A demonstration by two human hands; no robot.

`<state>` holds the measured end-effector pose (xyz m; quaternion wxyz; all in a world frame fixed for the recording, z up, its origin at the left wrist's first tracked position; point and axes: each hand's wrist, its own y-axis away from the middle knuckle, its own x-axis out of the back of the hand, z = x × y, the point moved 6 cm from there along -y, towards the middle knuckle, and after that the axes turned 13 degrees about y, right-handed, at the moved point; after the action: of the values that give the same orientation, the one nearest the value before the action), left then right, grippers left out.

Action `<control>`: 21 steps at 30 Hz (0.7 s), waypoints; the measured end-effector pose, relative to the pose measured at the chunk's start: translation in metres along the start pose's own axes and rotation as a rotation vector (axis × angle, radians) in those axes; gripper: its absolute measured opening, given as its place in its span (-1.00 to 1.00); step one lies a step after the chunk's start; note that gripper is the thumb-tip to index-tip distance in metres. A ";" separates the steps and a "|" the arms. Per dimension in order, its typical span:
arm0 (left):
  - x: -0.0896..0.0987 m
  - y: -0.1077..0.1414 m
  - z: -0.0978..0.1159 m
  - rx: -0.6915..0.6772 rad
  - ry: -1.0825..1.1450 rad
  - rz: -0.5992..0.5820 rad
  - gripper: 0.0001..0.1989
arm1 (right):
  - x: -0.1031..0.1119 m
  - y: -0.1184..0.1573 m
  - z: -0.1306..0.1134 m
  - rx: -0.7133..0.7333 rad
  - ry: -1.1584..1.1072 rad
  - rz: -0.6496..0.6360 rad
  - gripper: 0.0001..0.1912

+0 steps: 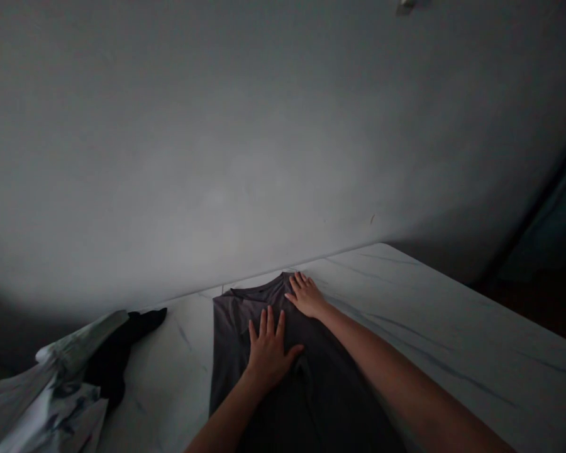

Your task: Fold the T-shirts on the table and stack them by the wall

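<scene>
A dark grey shirt (283,390) lies spread on a white marbled table, its neckline towards the wall and its lower part running out of view at the bottom. Flat on the upper middle of the cloth rests my left hand (270,349), fingers spread and thumb pointing right. My right hand (305,296) lies on the shirt's far right shoulder, near the collar, with its fingers stretched out. Small creases show in the fabric beside my left thumb. Neither hand grips anything.
The table (434,314) meets a plain grey wall (245,157) at its back edge. On the left lies a heap of white patterned cloth (70,415) with a black garment (116,355). Beyond the table's right edge it is dark.
</scene>
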<state>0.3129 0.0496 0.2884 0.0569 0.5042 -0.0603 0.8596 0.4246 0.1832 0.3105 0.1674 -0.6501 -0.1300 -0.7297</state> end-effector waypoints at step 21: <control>0.014 0.004 0.017 0.006 -0.132 -0.081 -0.38 | 0.033 0.222 -0.043 0.417 -0.089 -0.122 -0.19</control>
<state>0.3195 0.0432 0.3086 0.0862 0.5619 -0.0408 0.8217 0.4741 -0.0388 0.3321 0.2477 -0.6239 -0.3247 -0.6663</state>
